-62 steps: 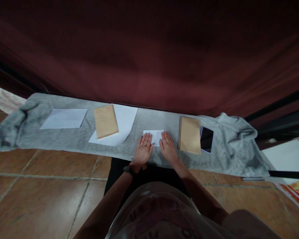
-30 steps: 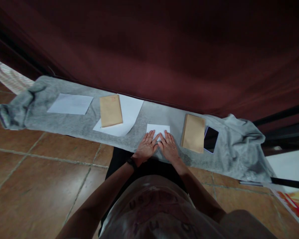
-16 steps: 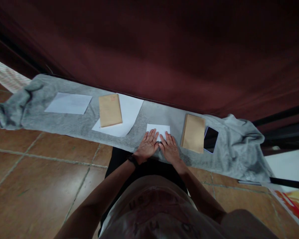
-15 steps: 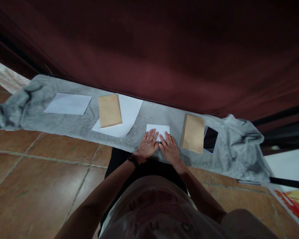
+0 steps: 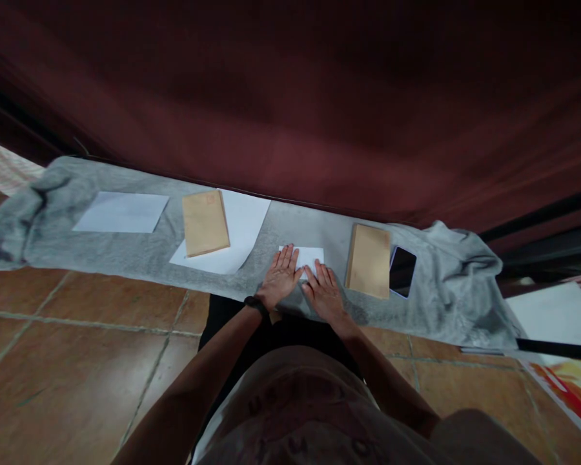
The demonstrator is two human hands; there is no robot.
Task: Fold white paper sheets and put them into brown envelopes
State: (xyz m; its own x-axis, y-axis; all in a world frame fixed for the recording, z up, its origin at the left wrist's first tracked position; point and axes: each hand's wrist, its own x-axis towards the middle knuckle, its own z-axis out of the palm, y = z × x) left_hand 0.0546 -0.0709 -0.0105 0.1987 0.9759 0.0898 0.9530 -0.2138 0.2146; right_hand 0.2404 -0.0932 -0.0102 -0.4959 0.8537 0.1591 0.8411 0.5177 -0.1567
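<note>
A small white sheet of paper (image 5: 310,254), apparently folded, lies on the grey cloth in front of me. My left hand (image 5: 279,278) rests flat over its left side, fingers stretched out and pointing away from me. Across the lower right part of the paper lies my right hand (image 5: 323,289), its fingers extended and slightly spread. Both palms hide the near edge of the paper. To the right of my right hand is a stack of brown envelopes (image 5: 369,261).
Grey cloth (image 5: 310,223) covers the long narrow surface. A phone (image 5: 403,271) lies beside the right stack. Leftward, another brown envelope stack (image 5: 204,223) sits on a large white sheet (image 5: 244,223), with one more white sheet (image 5: 121,212) farther left. A dark red curtain (image 5: 290,148) hangs behind.
My left hand has shifted outward and up to the paper's left edge, and my right hand has slid slightly toward me. The whole view has moved a little.
</note>
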